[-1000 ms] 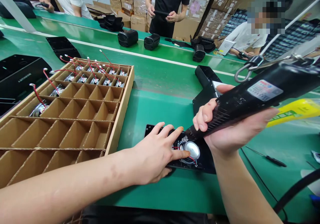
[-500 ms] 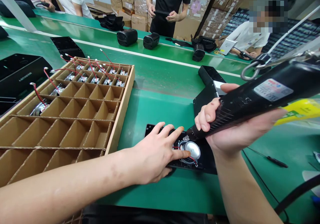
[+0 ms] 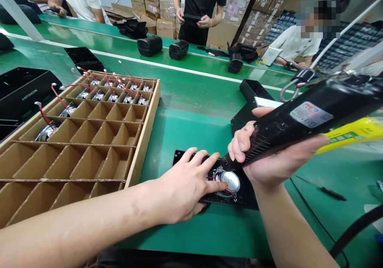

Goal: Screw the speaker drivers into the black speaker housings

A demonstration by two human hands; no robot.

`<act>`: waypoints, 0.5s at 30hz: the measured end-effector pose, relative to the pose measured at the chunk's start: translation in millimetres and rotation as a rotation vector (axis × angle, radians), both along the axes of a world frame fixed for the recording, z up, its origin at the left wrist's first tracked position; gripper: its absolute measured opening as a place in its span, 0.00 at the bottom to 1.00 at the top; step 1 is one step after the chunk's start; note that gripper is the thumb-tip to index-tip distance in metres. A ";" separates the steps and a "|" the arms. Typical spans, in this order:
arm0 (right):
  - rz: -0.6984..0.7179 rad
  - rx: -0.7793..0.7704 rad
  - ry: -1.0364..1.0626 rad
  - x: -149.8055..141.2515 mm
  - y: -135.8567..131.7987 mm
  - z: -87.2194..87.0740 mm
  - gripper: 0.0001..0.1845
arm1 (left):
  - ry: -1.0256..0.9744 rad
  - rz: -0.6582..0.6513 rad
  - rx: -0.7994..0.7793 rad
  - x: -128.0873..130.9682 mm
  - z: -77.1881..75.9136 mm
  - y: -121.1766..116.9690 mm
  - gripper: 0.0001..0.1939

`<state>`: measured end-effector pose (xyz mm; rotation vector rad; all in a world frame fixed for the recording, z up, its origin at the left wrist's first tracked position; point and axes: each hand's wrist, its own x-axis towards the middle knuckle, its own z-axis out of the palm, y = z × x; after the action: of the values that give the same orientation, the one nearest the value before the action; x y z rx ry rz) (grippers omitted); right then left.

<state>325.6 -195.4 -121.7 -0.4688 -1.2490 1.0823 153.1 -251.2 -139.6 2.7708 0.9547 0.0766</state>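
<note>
My right hand (image 3: 257, 152) is shut around the body of a black electric screwdriver (image 3: 299, 126), whose bit end reaches down to a black speaker panel (image 3: 247, 199) lying on the green belt. My left hand (image 3: 185, 184) rests on that panel with its fingers spread, the index fingertip next to a round speaker driver (image 3: 229, 181). Thin red wires (image 3: 230, 192) run from the driver. The screwdriver's tip is partly hidden by my right hand, so its exact contact point cannot be seen.
A cardboard divider tray (image 3: 143, 140) at my left holds several wired speaker drivers in its far compartments. Black speaker housings (image 3: 149, 46) stand on the belt beyond it. A small screwdriver (image 3: 335, 194) lies at the right, and co-workers stand at the far side.
The rear of the electric screwdriver has swung slightly left and down, with its tip staying near the panel. My left hand has barely moved.
</note>
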 end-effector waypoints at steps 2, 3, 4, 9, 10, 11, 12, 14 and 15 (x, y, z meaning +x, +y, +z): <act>0.022 0.011 -0.003 2.9 1.3 -0.1 0.38 | -0.027 -0.007 0.018 -0.3 -3.1 -0.2 0.37; 0.028 0.020 0.000 4.2 1.7 0.2 0.38 | -0.044 -0.012 0.031 -0.7 -4.9 -0.3 0.37; 0.034 0.032 0.006 5.3 1.7 0.7 0.38 | -0.059 -0.015 0.042 -1.0 -6.8 -0.5 0.37; 0.024 -0.049 0.050 6.3 -3.9 6.2 0.36 | -0.078 -0.011 0.061 -2.5 -12.5 -1.4 0.37; 0.025 -0.084 0.055 6.1 -5.4 7.4 0.35 | -0.076 -0.010 0.060 -2.7 -12.8 -1.4 0.37; 0.027 -0.107 0.060 6.0 -6.6 8.5 0.35 | -0.075 -0.011 0.059 -2.7 -13.0 -1.5 0.37; 0.030 -0.118 0.064 6.1 -7.5 9.4 0.35 | -0.075 -0.012 0.057 -2.7 -12.9 -1.5 0.37; 0.035 -0.121 0.075 6.7 -8.3 10.3 0.35 | -0.076 -0.014 0.056 -2.6 -12.7 -1.4 0.37; 0.039 -0.122 0.082 7.0 -8.4 10.5 0.35 | -0.076 -0.014 0.055 -2.5 -12.6 -1.4 0.37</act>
<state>332.6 -203.7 -111.3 -0.4893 -1.1283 1.2046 150.6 -252.6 -152.3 2.8019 0.9279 0.2083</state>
